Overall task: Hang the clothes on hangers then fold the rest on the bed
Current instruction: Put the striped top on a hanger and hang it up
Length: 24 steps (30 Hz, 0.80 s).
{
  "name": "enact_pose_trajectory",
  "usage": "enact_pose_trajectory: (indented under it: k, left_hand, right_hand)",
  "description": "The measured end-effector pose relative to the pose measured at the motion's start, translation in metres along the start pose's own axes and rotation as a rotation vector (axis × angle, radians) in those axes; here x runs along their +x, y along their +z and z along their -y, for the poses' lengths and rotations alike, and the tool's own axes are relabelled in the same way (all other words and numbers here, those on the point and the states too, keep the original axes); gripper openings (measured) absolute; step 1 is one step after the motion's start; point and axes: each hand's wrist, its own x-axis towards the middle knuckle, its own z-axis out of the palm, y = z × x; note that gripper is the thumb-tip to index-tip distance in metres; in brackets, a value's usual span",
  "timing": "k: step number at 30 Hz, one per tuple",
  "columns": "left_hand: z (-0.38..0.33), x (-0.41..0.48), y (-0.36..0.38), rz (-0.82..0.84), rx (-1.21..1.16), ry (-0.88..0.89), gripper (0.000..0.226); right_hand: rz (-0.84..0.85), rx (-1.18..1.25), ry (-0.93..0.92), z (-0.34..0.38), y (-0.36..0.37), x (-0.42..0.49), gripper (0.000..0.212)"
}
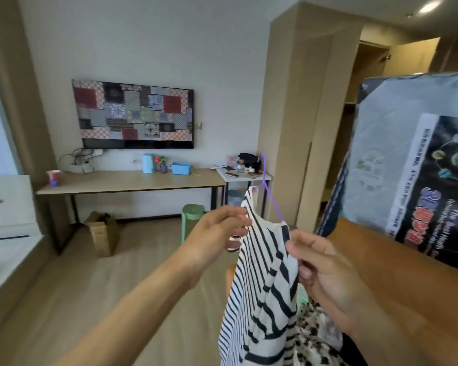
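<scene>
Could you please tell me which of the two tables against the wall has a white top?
The small table on the right, beside the wooden wardrobe; the long table to its left has a wooden top and black legs.

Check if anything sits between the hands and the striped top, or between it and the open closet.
Nothing at the hands: left hand and right hand both pinch the striped top, already on the purple hanger. Toward the open closet, a large wrapped package stands at the right and hides its lower part, possibly blocking.
</scene>
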Motion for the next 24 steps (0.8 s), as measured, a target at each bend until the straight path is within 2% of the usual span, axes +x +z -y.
enact_pose_trajectory:
  k: [3,7,10,18,24]
  left_hand:
    - [0.019,0.009,-0.027,-0.083,-0.033,-0.015,0.020]
    - [0.035,0.031,-0.057,-0.166,-0.036,0.011,0.024]
    - [0.045,0.058,-0.072,-0.199,-0.028,0.049,0.037]
    - [0.068,0.158,-0.106,-0.306,0.030,0.060,0.034]
    - [0.086,0.242,-0.137,-0.367,0.029,0.037,0.031]
  right_hand:
    - [0.036,-0.008,-0.033,-0.014,0.016,0.039,0.039]
    - [0.064,-0.021,-0.070,-0.037,0.032,0.100,0.030]
    - [0.075,-0.014,-0.091,-0.055,0.037,0.152,0.030]
    - [0.171,0.004,-0.119,-0.073,0.044,0.313,0.027]
    - [0.158,-0.063,-0.113,-0.096,0.048,0.414,0.022]
